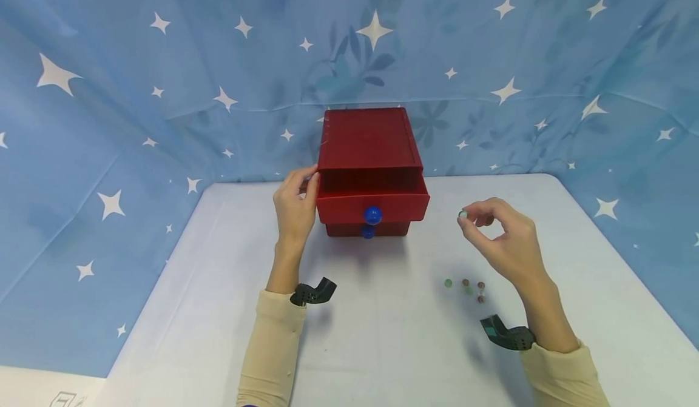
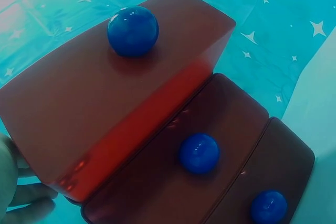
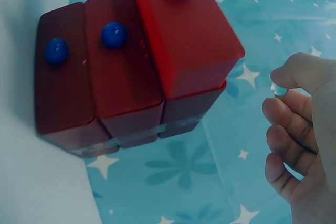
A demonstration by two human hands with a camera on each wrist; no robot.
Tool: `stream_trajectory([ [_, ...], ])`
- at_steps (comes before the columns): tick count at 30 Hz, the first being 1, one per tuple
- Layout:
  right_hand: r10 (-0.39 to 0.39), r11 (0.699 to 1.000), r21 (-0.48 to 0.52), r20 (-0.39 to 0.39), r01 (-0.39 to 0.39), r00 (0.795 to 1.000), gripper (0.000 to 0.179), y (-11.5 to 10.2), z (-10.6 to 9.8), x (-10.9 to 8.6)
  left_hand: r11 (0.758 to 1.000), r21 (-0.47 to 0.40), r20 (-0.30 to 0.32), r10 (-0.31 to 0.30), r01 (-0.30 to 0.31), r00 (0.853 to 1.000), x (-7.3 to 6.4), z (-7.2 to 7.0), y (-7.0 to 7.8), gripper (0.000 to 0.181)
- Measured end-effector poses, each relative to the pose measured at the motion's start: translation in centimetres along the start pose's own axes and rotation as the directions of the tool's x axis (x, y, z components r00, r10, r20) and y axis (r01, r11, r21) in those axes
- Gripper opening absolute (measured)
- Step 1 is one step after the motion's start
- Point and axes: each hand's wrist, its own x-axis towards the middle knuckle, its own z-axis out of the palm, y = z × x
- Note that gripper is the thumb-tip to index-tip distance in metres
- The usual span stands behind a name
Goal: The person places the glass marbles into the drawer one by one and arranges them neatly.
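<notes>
A red drawer cabinet stands at the back of the table, three drawers high. Its top drawer is pulled out and has a blue round knob. My left hand is at the cabinet's left side, fingertips against the side wall by the top drawer. To the right of the cabinet, my right hand is raised above the table. Between thumb and index finger it pinches a small, shiny, pale teal glass marble; its other fingers are loosely bent.
Several small green and brown marbles lie in a loose group on the white table, below the right hand. A blue curtain with white stars hangs behind the table. Both lower drawers, with blue knobs, are closed.
</notes>
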Motion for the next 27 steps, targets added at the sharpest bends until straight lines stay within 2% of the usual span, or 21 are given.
stream_trajectory([
  [9,0.028,0.999,0.031,-0.016,-0.027,0.999,0.019,-0.9,1.5,1.3,0.999,-0.014,-0.035,0.045,-0.046,0.998,0.0,0.0,-0.1,0.017],
  [20,0.103,0.993,0.062,-0.018,-0.101,0.995,0.020,-1.6,3.2,1.9,0.999,0.011,-0.020,0.041,-0.041,0.999,0.0,0.0,-0.2,0.018],
  [27,0.107,0.993,0.059,-0.072,-0.103,0.992,0.024,-2.0,4.2,2.3,0.999,0.002,-0.020,0.040,-0.040,0.999,0.0,0.0,-0.2,0.018],
])
